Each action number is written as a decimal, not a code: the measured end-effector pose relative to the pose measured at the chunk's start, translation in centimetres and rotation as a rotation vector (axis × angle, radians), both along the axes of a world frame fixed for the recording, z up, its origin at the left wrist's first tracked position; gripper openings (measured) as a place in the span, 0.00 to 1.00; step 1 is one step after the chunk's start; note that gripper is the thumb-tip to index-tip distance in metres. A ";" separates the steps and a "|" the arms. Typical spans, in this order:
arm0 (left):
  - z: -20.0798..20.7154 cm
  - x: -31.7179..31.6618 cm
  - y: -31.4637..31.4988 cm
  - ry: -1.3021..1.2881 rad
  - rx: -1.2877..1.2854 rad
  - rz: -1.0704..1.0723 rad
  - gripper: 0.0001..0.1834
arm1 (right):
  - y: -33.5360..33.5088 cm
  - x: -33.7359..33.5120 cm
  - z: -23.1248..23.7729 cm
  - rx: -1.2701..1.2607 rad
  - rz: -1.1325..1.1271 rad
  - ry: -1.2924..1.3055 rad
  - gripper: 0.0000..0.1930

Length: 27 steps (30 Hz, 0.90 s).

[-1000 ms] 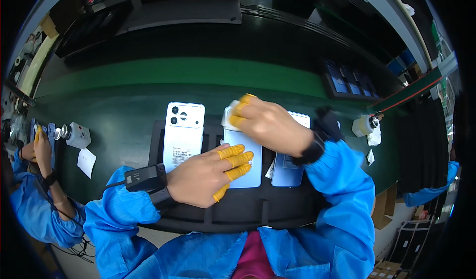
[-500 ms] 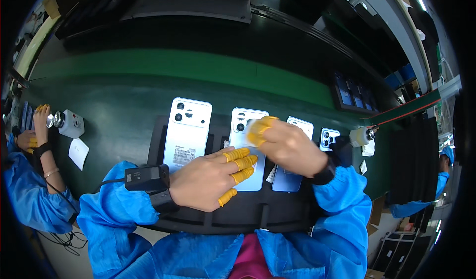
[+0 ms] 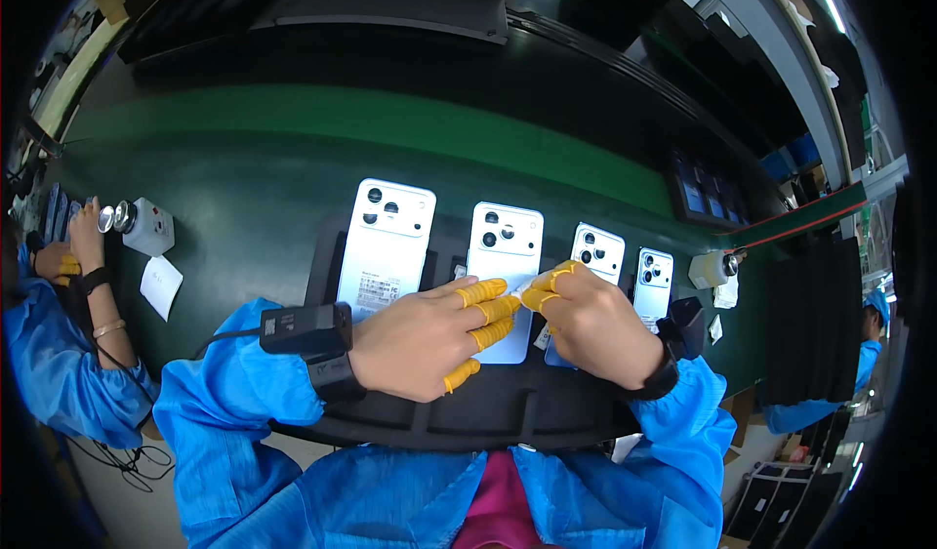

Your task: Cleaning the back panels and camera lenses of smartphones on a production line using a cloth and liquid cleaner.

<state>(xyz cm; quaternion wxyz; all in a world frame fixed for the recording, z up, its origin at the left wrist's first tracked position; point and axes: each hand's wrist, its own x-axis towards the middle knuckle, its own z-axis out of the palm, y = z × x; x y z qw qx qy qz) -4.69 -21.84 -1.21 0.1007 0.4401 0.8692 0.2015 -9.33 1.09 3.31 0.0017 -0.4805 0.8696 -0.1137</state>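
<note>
Several pale blue smartphones lie back up in a row on a black tray (image 3: pixel 508 407). My left hand (image 3: pixel 420 344), with yellow finger cots, lies across the lower part of a middle phone (image 3: pixel 506 246), its fingers stretched out. Between the cotted fingertips of my right hand (image 3: pixel 600 325) is a white wipe (image 3: pixel 522 290), mostly hidden, held at that phone's right edge. The wrist covers part of another phone (image 3: pixel 598 251). To the left, a phone with a printed label (image 3: pixel 386 256) is partly under my left hand; a further phone (image 3: pixel 653 281) sits at the right end.
A white pump bottle (image 3: pixel 149 227) and a paper slip (image 3: pixel 160 287) are on the green table at left. Another bottle (image 3: pixel 707 270) stands at right, near crumpled white tissue (image 3: pixel 725 296). A co-worker's hands (image 3: pixel 86 242) work at far left. A dark tray of phones (image 3: pixel 705 193) sits at back right.
My right hand has come down from the camera area to the phone's right edge with the wipe. My left hand stays on the phone; the view has shifted slightly.
</note>
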 end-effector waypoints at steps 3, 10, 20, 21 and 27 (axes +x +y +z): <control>0.8 0.9 -1.1 0.046 0.004 0.029 0.27 | -2.3 -1.3 2.5 -0.116 0.044 0.056 0.07; 0.3 4.5 -5.3 0.142 0.093 0.428 0.28 | -15.2 -7.3 -1.3 -0.290 0.324 0.170 0.05; -0.1 4.8 -5.3 0.120 0.209 0.478 0.29 | -10.5 -4.4 -1.0 -0.211 0.317 0.161 0.04; 0.0 4.7 -5.2 0.104 0.228 0.461 0.29 | -11.5 -4.5 -0.9 -0.203 0.301 0.166 0.04; -0.5 4.7 -5.8 0.079 0.261 0.476 0.29 | -10.9 -5.2 -2.4 -0.157 0.371 0.226 0.06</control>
